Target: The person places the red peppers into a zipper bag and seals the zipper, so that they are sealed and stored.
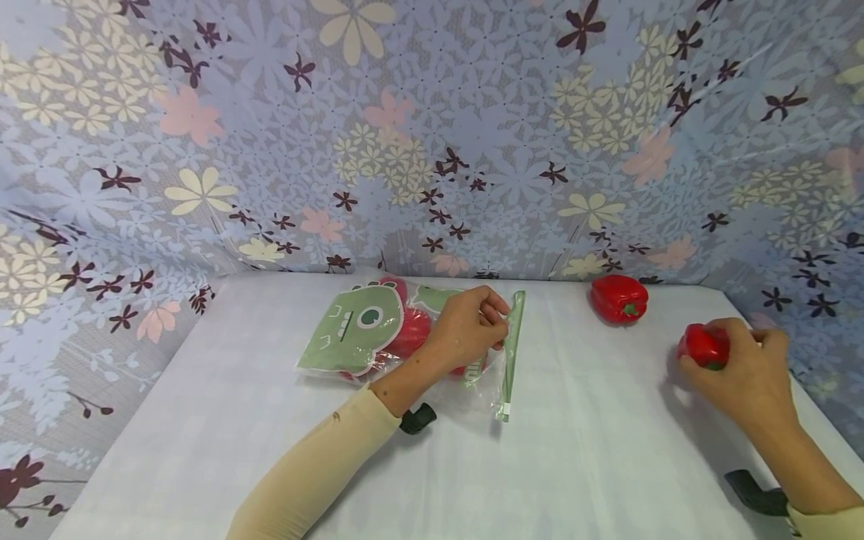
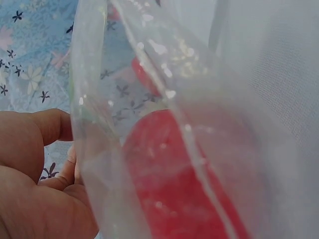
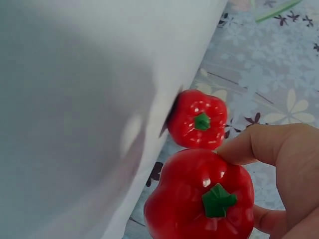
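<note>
A clear zip bag (image 1: pixel 388 330) with a green cartoon-monster print and a green zip strip lies on the white table, with red contents visible through the plastic. My left hand (image 1: pixel 469 324) reaches over it, and its curled fingers pinch the bag's plastic near the open end. The left wrist view shows that plastic (image 2: pixel 99 164) close up beside the fingers. At the right, my right hand (image 1: pixel 749 375) holds a red bell pepper (image 3: pixel 199 194) with a green stem between thumb and fingers, above the table. Another red bell pepper (image 1: pixel 619 299) rests near the table's back edge.
The white-covered table (image 1: pixel 580 450) meets a floral fabric backdrop (image 1: pixel 432 150) behind and at both sides. A dark strap piece (image 1: pixel 418 418) shows under the left wrist, and another (image 1: pixel 756 493) beside the right wrist.
</note>
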`<action>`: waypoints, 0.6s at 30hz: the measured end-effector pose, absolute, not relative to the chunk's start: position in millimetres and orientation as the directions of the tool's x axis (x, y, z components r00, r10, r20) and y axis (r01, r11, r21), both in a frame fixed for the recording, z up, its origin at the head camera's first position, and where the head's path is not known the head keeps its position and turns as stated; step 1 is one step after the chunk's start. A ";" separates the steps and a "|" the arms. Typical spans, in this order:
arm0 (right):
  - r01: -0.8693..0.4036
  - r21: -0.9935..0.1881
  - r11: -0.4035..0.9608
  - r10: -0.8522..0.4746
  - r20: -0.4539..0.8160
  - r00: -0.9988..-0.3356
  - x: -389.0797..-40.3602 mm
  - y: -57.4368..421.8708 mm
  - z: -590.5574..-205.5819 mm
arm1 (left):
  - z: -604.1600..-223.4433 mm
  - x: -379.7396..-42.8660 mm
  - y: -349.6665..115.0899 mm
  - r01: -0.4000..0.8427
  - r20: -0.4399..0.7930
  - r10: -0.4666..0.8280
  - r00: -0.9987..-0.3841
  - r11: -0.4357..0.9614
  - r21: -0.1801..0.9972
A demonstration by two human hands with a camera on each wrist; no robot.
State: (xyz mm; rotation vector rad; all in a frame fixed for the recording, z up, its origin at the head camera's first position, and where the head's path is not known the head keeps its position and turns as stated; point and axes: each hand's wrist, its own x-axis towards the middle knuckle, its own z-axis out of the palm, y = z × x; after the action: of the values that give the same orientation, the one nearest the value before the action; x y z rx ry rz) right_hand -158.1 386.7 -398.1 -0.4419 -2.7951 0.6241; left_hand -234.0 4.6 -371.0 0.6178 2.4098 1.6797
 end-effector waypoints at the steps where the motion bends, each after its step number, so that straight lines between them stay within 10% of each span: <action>1: 0.228 -0.449 0.864 0.337 0.178 -0.925 -158.0 385.7 -397.2 | -371.0 -234.0 4.6 0.250 0.117 0.406 -0.906 0.293 0.923; 18: 0.010 -0.443 0.896 0.146 0.273 -0.951 -149.9 358.0 -381.0 | -371.4 -234.1 3.9 0.250 0.119 0.410 -0.904 0.282 0.926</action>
State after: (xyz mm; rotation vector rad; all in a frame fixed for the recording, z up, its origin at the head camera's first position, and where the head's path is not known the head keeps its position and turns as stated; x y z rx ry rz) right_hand -149.9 358.0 -381.0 -0.1166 -2.7612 0.6428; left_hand -234.1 3.9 -371.4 0.6224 2.3980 1.6906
